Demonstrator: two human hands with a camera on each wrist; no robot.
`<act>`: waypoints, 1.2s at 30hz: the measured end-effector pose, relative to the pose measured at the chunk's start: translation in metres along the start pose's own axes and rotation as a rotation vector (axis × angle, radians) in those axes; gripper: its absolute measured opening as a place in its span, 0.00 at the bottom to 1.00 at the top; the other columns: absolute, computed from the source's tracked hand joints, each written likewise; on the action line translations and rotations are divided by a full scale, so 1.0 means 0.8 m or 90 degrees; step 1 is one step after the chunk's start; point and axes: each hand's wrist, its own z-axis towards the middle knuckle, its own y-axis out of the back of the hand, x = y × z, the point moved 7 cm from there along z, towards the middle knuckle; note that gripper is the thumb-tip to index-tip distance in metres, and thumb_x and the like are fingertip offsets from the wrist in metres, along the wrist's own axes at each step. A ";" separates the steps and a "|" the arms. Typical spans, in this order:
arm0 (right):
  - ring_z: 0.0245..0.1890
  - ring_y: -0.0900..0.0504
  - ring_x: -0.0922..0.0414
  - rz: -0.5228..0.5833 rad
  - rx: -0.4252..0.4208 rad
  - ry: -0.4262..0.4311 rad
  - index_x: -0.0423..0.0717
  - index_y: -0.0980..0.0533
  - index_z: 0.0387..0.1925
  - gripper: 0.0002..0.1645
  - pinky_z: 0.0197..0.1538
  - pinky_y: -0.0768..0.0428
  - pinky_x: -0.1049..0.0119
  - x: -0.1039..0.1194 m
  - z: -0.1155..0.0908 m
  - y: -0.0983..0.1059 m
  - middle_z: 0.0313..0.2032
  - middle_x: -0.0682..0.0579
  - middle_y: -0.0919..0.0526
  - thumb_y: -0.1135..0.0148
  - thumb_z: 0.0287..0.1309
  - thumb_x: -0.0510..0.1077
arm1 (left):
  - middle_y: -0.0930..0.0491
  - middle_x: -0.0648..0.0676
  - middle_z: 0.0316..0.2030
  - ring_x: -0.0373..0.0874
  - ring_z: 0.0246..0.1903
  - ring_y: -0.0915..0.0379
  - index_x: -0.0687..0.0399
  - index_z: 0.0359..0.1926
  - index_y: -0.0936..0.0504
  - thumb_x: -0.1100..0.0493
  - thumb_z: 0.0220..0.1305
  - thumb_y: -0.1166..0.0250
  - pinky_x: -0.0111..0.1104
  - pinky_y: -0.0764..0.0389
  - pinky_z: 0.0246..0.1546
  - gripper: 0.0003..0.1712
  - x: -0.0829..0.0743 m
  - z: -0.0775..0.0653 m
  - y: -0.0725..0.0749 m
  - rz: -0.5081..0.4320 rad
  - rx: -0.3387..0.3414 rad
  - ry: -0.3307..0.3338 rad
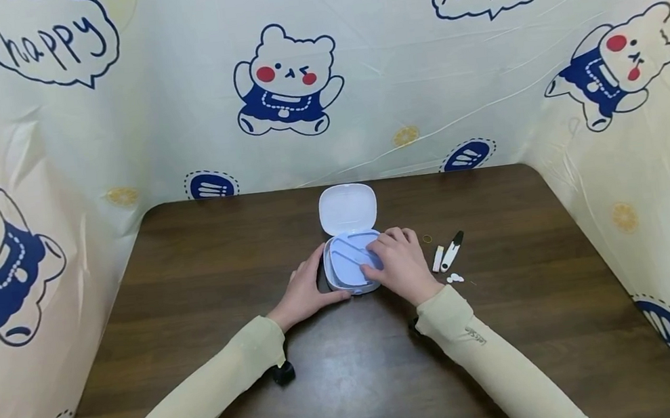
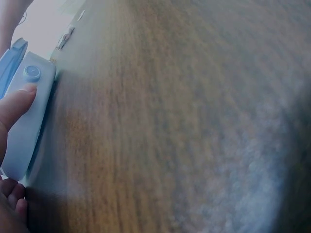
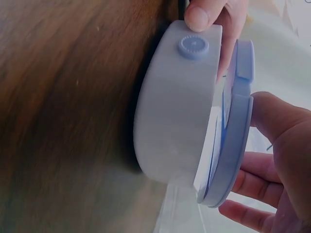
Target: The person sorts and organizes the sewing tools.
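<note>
A small pale box [image 1: 369,288] stands on the table with its white lid [image 1: 347,209] raised at the back. My left hand [image 1: 305,292] grips the box from the left. Its thumb presses the front wall beside a round blue button [image 2: 32,73]. My right hand [image 1: 403,263] holds a light-blue divided tray [image 1: 347,262] between thumb and fingers at the box's top. In the right wrist view the tray [image 3: 231,145] sits tilted, with a gap between it and the box body [image 3: 175,107]. What lies under the tray is mostly hidden.
Right of the box lie a black-and-white tool [image 1: 452,251], a short white bar [image 1: 438,259], several small white pieces [image 1: 455,278] and a thin yellowish ring [image 1: 427,239]. A printed cloth [image 1: 384,95] hangs around the back and sides of the brown table [image 1: 222,248].
</note>
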 end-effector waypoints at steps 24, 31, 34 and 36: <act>0.50 0.23 0.46 -0.010 0.008 -0.004 0.43 0.15 0.41 0.20 0.60 0.31 0.44 0.016 0.004 -0.016 0.42 0.47 0.12 0.27 0.61 0.56 | 0.41 0.55 0.79 0.57 0.74 0.42 0.50 0.84 0.52 0.36 0.53 0.20 0.57 0.43 0.71 0.69 0.010 0.004 -0.008 0.010 -0.004 0.006; 0.49 0.22 0.46 -0.026 -0.012 0.002 0.43 0.16 0.38 0.19 0.58 0.30 0.45 0.018 0.004 -0.016 0.41 0.48 0.13 0.27 0.61 0.55 | 0.42 0.56 0.79 0.57 0.74 0.42 0.50 0.84 0.53 0.36 0.54 0.20 0.57 0.44 0.72 0.69 0.008 0.003 -0.007 0.011 -0.001 0.010; 0.49 0.22 0.45 -0.025 -0.014 0.000 0.43 0.16 0.37 0.19 0.59 0.30 0.45 0.019 0.005 -0.015 0.41 0.48 0.12 0.27 0.61 0.55 | 0.42 0.55 0.80 0.56 0.75 0.42 0.49 0.84 0.53 0.36 0.54 0.21 0.56 0.44 0.72 0.69 0.008 0.003 -0.006 0.011 0.001 0.011; 0.49 0.22 0.45 -0.024 -0.014 -0.001 0.42 0.16 0.37 0.19 0.59 0.30 0.45 0.020 0.005 -0.014 0.40 0.47 0.13 0.27 0.61 0.56 | 0.42 0.55 0.80 0.56 0.75 0.43 0.49 0.84 0.53 0.36 0.54 0.21 0.56 0.44 0.72 0.69 0.008 0.004 -0.006 0.013 0.002 0.011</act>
